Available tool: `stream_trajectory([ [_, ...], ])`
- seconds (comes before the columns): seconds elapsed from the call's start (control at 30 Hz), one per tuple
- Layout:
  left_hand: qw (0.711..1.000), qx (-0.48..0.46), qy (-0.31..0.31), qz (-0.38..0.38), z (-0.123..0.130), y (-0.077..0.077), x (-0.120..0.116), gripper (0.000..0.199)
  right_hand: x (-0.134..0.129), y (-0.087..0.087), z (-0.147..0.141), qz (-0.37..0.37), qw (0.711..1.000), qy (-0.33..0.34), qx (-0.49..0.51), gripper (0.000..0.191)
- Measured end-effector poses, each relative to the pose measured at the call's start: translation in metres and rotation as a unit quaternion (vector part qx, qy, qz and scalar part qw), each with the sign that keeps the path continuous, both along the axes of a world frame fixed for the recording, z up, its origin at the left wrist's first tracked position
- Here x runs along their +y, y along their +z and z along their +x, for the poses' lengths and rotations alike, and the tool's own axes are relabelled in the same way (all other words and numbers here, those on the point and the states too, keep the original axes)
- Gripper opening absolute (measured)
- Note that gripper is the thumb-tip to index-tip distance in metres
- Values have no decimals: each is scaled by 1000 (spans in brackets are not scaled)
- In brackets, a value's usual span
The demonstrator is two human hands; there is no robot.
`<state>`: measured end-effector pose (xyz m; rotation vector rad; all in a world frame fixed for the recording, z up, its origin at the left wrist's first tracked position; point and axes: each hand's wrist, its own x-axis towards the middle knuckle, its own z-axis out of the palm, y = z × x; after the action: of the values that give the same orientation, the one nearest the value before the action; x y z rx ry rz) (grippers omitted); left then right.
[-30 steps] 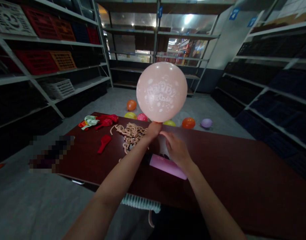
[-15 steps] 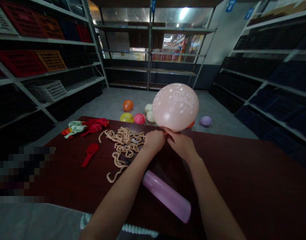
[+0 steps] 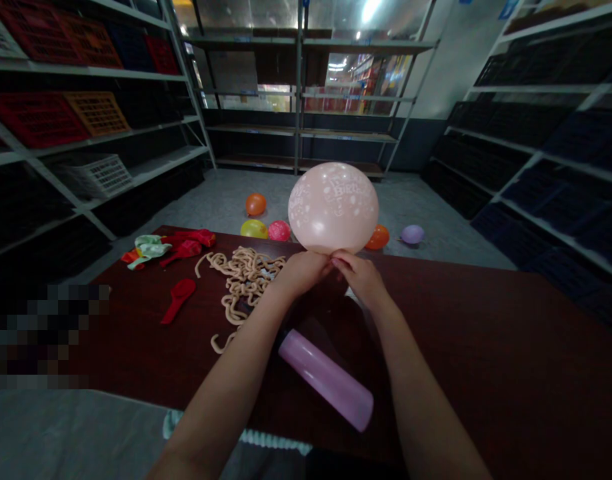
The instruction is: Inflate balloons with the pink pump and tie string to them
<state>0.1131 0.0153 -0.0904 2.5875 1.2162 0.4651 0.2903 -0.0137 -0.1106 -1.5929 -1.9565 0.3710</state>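
Above the brown table (image 3: pixel 476 340) | pale-pink balloon (image 3: pixel 333 210), plump, shiny, white-printed | left hand (image 3: pixel 307 271), right hand (image 3: pixel 360 276) pinching its neck

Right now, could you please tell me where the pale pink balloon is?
In the head view, the pale pink balloon sits just right of centre, directly above the left hand and right hand, which meet at its lower end.

Pale pink balloon (image 3: pixel 333 208), white-lettered and white-spotted as I see it remotely, pinkish-purple cylinder (image 3: pixel 327 380), tan strands (image 3: pixel 246 260), red limp balloon (image 3: pixel 181 291), dark reddish-brown table (image 3: pixel 461 333), orange crate (image 3: pixel 97 112), grey floor (image 3: pixel 216 199) across my feed
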Motion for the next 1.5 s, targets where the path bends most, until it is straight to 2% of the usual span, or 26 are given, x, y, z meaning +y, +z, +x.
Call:
stream_trajectory([
  [0.17, 985, -144, -74, -65, -12, 2, -1, 21, 4, -3, 5, 42, 994, 3, 96, 28],
  [0.33, 961, -260, -60, -77, -12, 6, 0, 23, 2, -1, -3, 42, 982, 25, 184, 26],
  [0.47, 951, -289, -61, -92, -23, 10, 7, 26, 1, -1, -7, 52, 973, 20, 224, 27],
  [0.53, 955, -282, -26, -90, -39, 11, 11, 27, 1, -2, -8, 65, 967, 13, 245, 30],
  [0.63, 968, -235, 69, -62, -71, 7, 14, 25, 1, -4, -9, 74, 954, -6, 289, 36],
  [0.73, 988, -94, 118, -13, -95, 2, 10, 14, 0, -7, -13, 64, 941, -16, 331, 38],
  [0.83, 992, 53, 114, 21, -101, -2, 4, 14, -1, -8, -20, 56, 931, -13, 359, 37],
  [0.9, 990, 94, 98, 20, -96, -4, 1, 15, -1, -8, -23, 51, 927, -8, 371, 36],
  [1.03, 991, 113, 73, -10, -88, -11, 3, 11, -2, -9, -25, 45, 924, -4, 380, 35],
  [1.2, 994, 84, 65, -5, -87, -22, 8, 18, -1, -10, -27, 52, 913, 0, 406, 32],
  [1.27, 996, 78, 53, -8, -85, -23, 8, 12, -2, -9, -28, 53, 909, 1, 413, 31],
  [1.33, 999, 38, 31, -13, -81, -23, 8, 5, -3, -7, -28, 56, 906, 4, 421, 31],
  [1.4, 997, -64, 17, -38, -76, -19, 7, 6, -4, -4, -28, 55, 900, 5, 432, 31],
  [1.5, 959, -263, 5, -105, -66, -11, 5, 12, -6, -2, -30, 31, 885, -1, 464, 36],
])
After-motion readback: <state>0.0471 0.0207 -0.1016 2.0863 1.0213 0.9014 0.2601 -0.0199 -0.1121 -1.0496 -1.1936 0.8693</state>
